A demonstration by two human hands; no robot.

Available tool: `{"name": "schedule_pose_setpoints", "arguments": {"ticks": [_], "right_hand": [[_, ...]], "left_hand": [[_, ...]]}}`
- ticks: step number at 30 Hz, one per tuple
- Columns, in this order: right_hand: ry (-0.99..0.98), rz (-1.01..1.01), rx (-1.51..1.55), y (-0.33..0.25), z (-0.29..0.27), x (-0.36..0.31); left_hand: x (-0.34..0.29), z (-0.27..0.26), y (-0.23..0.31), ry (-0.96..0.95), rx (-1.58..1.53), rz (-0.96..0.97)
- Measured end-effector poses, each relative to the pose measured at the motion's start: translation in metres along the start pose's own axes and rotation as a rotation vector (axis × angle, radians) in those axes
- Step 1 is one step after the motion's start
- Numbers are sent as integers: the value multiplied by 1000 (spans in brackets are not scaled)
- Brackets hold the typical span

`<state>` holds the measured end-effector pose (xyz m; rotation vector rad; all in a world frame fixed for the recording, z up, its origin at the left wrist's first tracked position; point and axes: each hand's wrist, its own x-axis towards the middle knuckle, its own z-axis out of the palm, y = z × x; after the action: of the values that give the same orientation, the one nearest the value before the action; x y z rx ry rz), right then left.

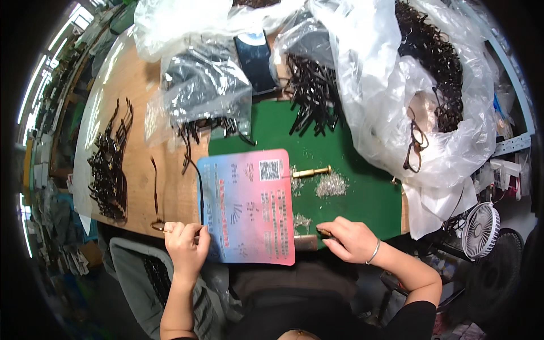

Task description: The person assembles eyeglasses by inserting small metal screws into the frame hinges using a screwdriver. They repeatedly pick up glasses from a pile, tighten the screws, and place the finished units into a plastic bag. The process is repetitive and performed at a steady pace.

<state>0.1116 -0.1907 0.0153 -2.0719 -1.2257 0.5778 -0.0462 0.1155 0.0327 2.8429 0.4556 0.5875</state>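
Note:
My left hand (186, 249) is closed on a dark eyeglass frame (157, 225) at the table's front edge. One thin temple (154, 187) points away from me, and a dark temple also rises beside the printed card. Right of the card, the fingers of my right hand (351, 241) pinch a small dark and brass-coloured object (323, 232), its kind unclear. Between them lies the blue-and-pink printed card (246, 209). On the green mat (371, 198), a brass-coloured rod-shaped tool (310, 171) lies by a pile of tiny shiny metal pieces (332, 185). A small metal block (306, 242) sits near my right fingertips.
Dark eyeglass frames are heaped at the left (109, 170). Dark temples (314, 96) spill from clear plastic bags (368, 73) behind the mat. A phone (255, 59) stands at the back. One frame (416, 147) rests on plastic; a white fan (480, 229) is right.

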Motion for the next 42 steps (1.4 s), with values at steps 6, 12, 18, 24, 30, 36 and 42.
{"name": "schedule_pose_setpoints", "arguments": {"ticks": [6, 12, 18, 24, 30, 36, 42], "right_hand": [[6, 41, 68, 4, 0, 2], [12, 1, 54, 7, 7, 14], [155, 13, 71, 2, 8, -3], [137, 11, 73, 6, 5, -5], [315, 259, 89, 22, -30, -42], [550, 632, -273, 78, -75, -33], [537, 708, -136, 82, -71, -25]], "left_hand": [[23, -5, -8, -147, 21, 18], [162, 76, 14, -125, -69, 86], [189, 96, -12, -202, -140, 15], [162, 33, -15, -667, -618, -286], [59, 4, 20, -577, -1072, -457], [38, 31, 80, -662, -1330, -474], [12, 33, 87, -646, -1416, -438]]}}
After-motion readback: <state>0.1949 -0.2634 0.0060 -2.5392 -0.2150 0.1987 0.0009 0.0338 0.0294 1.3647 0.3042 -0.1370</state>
